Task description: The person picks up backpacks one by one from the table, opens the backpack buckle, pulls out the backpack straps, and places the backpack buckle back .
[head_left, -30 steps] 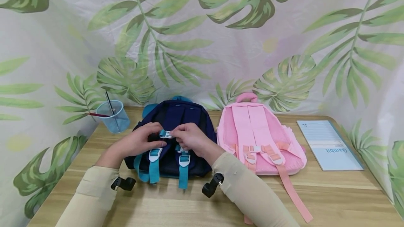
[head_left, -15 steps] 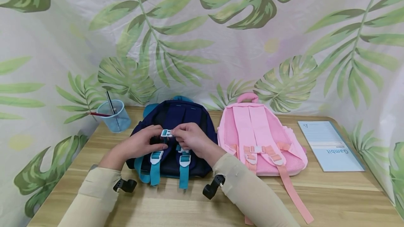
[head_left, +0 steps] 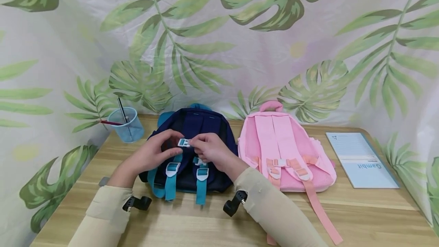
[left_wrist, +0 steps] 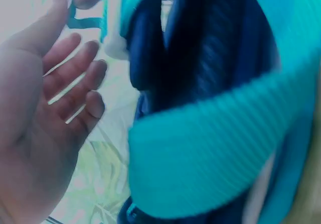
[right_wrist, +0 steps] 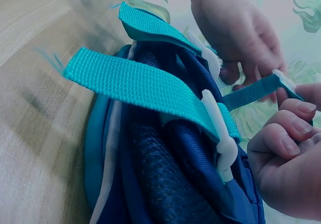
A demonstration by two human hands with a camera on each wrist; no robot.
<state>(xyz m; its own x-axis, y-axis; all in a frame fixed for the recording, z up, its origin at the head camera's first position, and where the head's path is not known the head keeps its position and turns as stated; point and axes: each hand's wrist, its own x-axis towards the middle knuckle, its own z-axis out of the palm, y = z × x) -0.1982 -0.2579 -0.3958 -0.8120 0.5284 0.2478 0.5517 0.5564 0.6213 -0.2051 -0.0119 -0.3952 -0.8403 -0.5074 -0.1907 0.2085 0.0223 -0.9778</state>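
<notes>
A navy backpack (head_left: 185,123) lies with its shoulder straps facing up, and teal webbing (right_wrist: 145,93) hangs from its white strap adjusters (head_left: 202,174). Above it, my right hand (head_left: 214,149) pinches a white side-release buckle (head_left: 183,143) between thumb and fingers. The buckle is on a short teal strap (right_wrist: 253,91), which is pulled up off the bag. On the buckle's left side is my left hand (head_left: 154,153), its thumb and fingers spread apart around the buckle. In the left wrist view the lower fingers (left_wrist: 75,83) hang loosely bent, holding nothing.
A pink backpack (head_left: 274,132) lies to the right, its orange chest strap buckled and one strap trailing towards the front. Beyond it is a blue-white notebook (head_left: 363,159). At the back left stands a blue mesh pen cup (head_left: 127,127) with pens. A leaf-print curtain hangs behind.
My left hand has spread its thumb and fingers wider, away from the buckle. The right hand keeps its pinch on the buckle. The view has shifted slightly.
</notes>
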